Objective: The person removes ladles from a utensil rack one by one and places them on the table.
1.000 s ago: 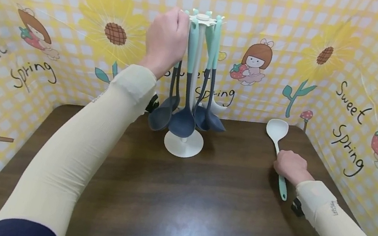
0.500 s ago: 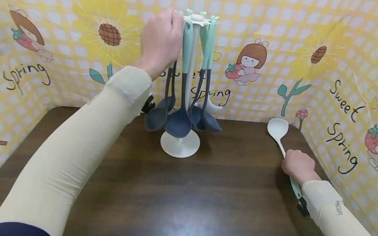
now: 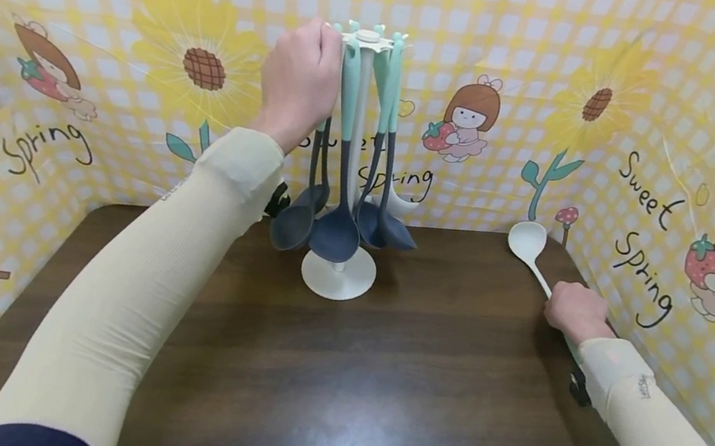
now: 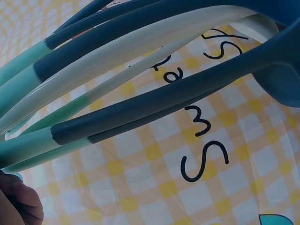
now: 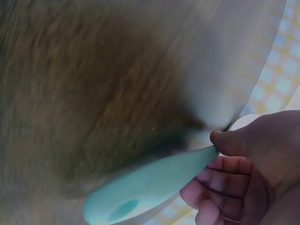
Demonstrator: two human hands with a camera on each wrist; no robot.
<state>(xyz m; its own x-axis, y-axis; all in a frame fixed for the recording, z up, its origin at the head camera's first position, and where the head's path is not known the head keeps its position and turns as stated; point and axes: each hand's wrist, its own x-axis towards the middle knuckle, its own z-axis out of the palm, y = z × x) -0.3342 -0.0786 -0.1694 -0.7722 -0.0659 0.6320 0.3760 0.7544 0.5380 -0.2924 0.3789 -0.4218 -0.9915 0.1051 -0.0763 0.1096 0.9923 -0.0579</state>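
At the back of the dark wooden table stands a white utensil rack (image 3: pixel 337 277) hung with several utensils, mostly dark blue ladles and spoons (image 3: pixel 335 235) with mint-green handles. My left hand (image 3: pixel 299 81) is curled at the left edge of the rack's top and seems to grip it; its fingertips are hidden in the head view. In the left wrist view curled fingers (image 4: pixel 26 201) show beside the handle ends. On the right, my right hand (image 3: pixel 577 311) holds a white spoon (image 3: pixel 527 241). The right wrist view shows thumb and fingers pinching its mint-green handle (image 5: pixel 154 180).
A yellow checked cloth (image 3: pixel 524 13) with printed flowers and figures rises behind the table and on both sides. The brown table (image 3: pixel 330 378) reaches forward between my arms. A white utensil (image 3: pixel 397 202) hangs at the back of the rack.
My right hand has moved right along with the spoon, whose handle has swung to the right. The left hand keeps its place at the rack. The head view has shifted slightly.
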